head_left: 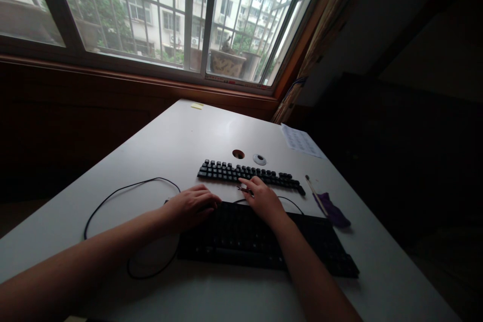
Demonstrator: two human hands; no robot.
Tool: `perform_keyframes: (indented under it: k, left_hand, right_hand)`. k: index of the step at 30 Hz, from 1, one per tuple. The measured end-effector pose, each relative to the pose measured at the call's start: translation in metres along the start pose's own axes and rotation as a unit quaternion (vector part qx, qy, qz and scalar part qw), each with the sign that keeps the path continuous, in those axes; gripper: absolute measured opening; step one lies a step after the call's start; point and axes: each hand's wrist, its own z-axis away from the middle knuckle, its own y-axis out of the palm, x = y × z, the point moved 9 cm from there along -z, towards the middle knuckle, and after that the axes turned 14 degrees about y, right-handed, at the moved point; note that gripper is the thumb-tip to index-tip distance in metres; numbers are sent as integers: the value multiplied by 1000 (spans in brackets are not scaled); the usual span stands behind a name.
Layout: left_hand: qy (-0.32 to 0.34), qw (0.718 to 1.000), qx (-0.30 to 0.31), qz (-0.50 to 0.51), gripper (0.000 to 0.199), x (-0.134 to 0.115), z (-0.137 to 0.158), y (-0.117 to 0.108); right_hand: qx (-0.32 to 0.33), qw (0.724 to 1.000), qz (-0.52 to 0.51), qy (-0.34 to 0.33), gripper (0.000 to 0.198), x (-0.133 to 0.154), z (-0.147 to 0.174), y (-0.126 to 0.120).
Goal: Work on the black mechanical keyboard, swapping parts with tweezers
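Observation:
A black keyboard (pixel 237 244) lies across the desk in front of me, its middle crossed by my right forearm. My left hand (pixel 190 206) is at its upper left corner, fingers bent together over the edge; the thumb side is in shadow. Above the keyboard's back edge, my right hand (pixel 262 198) pinches a small dark reddish tool (pixel 244 189), too small to make out fully. Just beyond that hand, black keycaps (pixel 221 171) stand in several rows on the desk. Dim light hides much of the keyboard's surface.
A thin black cable (pixel 113 193) loops on the white desk (pixel 158 146) at left. To the right lie a brush-like stick (pixel 316 195) and a purple cloth (pixel 335 210). Behind are a cable hole (pixel 238 154), a round grey cover (pixel 259 159), a printed sheet (pixel 301 140) and a yellow note (pixel 196 106).

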Motion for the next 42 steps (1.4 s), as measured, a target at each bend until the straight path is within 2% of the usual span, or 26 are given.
perform_keyframes:
  k: [10, 13, 15, 19, 23, 26, 29, 32, 36, 40, 42]
  left_hand:
    - [-7, 1000, 1, 10, 20, -2, -1, -2]
    - [-3, 1000, -1, 13, 20, -2, -1, -2]
    - [-1, 1000, -1, 12, 19, -2, -1, -2]
    - [6, 1000, 0, 7, 16, -1, -1, -1]
    - [16, 1000, 1, 1, 12, -1, 0, 1]
    - [20, 1000, 4, 2, 11, -1, 0, 1]
    - [19, 1000, 6, 2, 12, -1, 0, 1]
    - [16, 1000, 4, -3, 13, 1, 0, 0]
    - [8, 1000, -5, -8, 15, 8, 1, -2]
    - [-10, 1000, -18, -5, 13, 14, 3, -7]
    - [-20, 1000, -15, -1, 13, 15, 4, -8]
  right_hand:
    - [-1, 1000, 0, -4, 46, 1, 1, -1]
    - [-8, 999, -37, -8, 49, 2, 1, -9]
    - [-21, 996, -86, -15, 43, 2, 3, -20]
    - [-56, 975, -215, -24, 23, -2, 9, -48]
    - [-29, 937, -348, 26, 26, -15, 22, -60]
    - [-30, 909, -415, 34, 30, -19, 41, -69]
    - [-50, 922, -382, 38, 31, -21, 63, -73]
    - [-35, 935, -351, 31, 29, -21, 83, -68]
    - [-35, 930, -366, 9, 22, -25, 101, -60]
    - [-35, 922, -385, 13, 13, -29, 103, -54]
    - [-26, 923, -384, -8, 11, -24, 102, -53]
